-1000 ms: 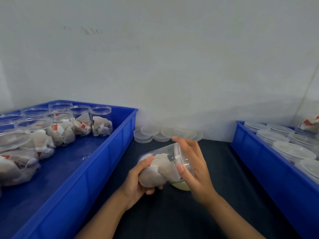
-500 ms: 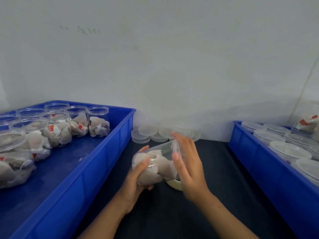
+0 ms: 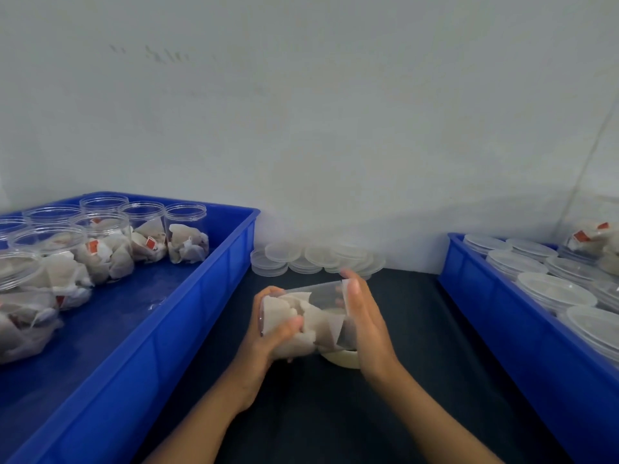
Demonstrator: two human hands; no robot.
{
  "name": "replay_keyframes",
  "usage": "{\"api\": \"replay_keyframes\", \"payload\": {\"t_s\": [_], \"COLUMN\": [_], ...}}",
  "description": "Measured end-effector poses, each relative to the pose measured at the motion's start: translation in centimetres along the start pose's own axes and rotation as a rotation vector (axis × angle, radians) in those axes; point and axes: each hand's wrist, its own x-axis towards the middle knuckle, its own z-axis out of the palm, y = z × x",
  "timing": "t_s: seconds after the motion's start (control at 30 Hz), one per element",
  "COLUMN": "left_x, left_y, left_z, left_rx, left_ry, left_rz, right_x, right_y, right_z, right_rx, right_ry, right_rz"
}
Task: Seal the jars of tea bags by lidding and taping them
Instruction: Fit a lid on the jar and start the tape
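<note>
The base end of the jar (image 3: pixel 303 316) is gripped by the curled fingers of the left hand (image 3: pixel 268 333), while its lidded mouth is covered by the right hand (image 3: pixel 363 324), palm flat against the lid and fingers extended over its rim. The jar is held on its side above the dark mat (image 3: pixel 335 413), long axis near horizontal, mouth directed toward the right tray (image 3: pixel 522 363). A tape roll (image 3: pixel 345 358) is located directly beneath the jar; loose lids (image 3: pixel 315 257) are stacked beyond it, and open jars are contained in the left tray (image 3: pixel 187 329).
</note>
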Motion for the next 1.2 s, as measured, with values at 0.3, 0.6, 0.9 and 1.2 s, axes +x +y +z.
{"api": "replay_keyframes", "payload": {"t_s": [0.3,0.6,0.9,1.2], "left_x": [0.2,0.3,0.0,-0.1], "left_y": [0.0,-0.1,0.2,0.4], "left_z": [-0.6,-1.0,-0.5,-0.5], "left_rx": [-0.078,-0.199,-0.104,-0.093], "left_ry": [-0.03,0.063,0.027,0.027], "left_rz": [-0.038,-0.116,-0.093,-0.089], "right_x": [0.1,-0.3,0.2,-0.1], "right_y": [-0.8,-1.4,-0.9,0.3], "right_z": [0.0,-1.0,-1.1,-0.5], "right_rx": [-0.082,-0.36,-0.563,-0.523], "right_ry": [-0.021,-0.28,-0.096,-0.038], "right_rz": [0.016,-0.399,-0.317,-0.295]}}
